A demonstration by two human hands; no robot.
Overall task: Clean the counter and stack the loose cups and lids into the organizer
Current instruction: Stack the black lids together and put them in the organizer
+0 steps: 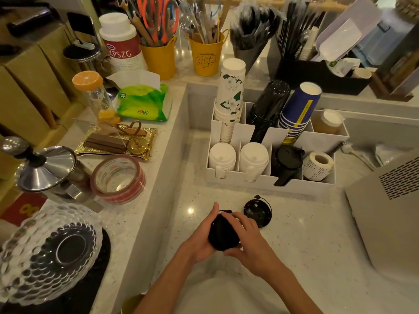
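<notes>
On the raised ledge at the left of the frame sit a glass bowl (45, 252), a steel press pot (49, 168) and a tape roll (118, 179). At lower centre, over the desk (306, 234), the left hand (203, 236) and right hand (248, 236) are together, both clamped on the held black lids (223, 234); the left cups them from the side and the right curls over the top. Just right of the hands, a loose black lid (257, 213) lies on the desk, apart from them. Above it stands the white organizer (260, 185). Its rear compartments hold inverted white cups (231, 87), black cups (269, 103) and blue cups (299, 105). Its front compartments hold white lids (222, 156), stored black lids (286, 159) and a label roll (318, 165). A grey machine (385, 211) occupies the right edge.
</notes>
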